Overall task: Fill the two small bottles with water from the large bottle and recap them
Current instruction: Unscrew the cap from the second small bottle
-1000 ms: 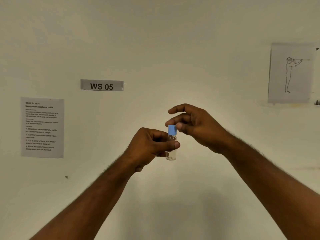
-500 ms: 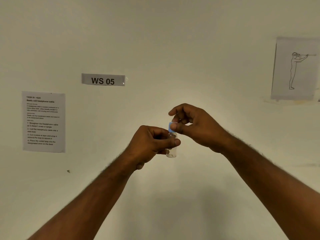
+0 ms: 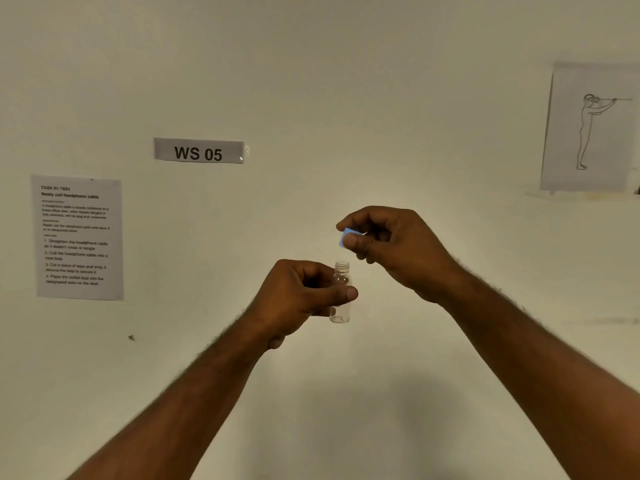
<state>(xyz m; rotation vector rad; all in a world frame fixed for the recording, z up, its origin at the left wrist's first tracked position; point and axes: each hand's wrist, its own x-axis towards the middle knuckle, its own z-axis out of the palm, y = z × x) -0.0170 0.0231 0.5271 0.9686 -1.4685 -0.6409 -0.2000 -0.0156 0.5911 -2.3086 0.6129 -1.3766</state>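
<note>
The left hand (image 3: 304, 296) grips a small clear bottle (image 3: 340, 292) with the thumb laid across its front and the other fingers curled behind, so the body stands upright and the threaded neck sticks up free above the thumb, where nothing blocks the mouth. That grip looks chosen to keep the opening level and exposed for pouring. The bottle looks empty, though the clear plastic makes that hard to tell for certain. The right hand (image 3: 391, 247) pinches the blue cap (image 3: 347, 235) between thumb and forefinger, its remaining fingers curled in beneath; the cap sits above and slightly to the right of the open neck, apart from it, tilted on its side. Holding the cap in the fingertips seems meant to keep it ready for screwing back on. The large bottle and the second small bottle lie outside the view, so filling probably calls for freeing the right hand first. Behind the fingers, on the wall, hang a "WS 05" label (image 3: 198, 151), an instruction sheet (image 3: 79, 237) and a figure drawing (image 3: 588, 128).
</note>
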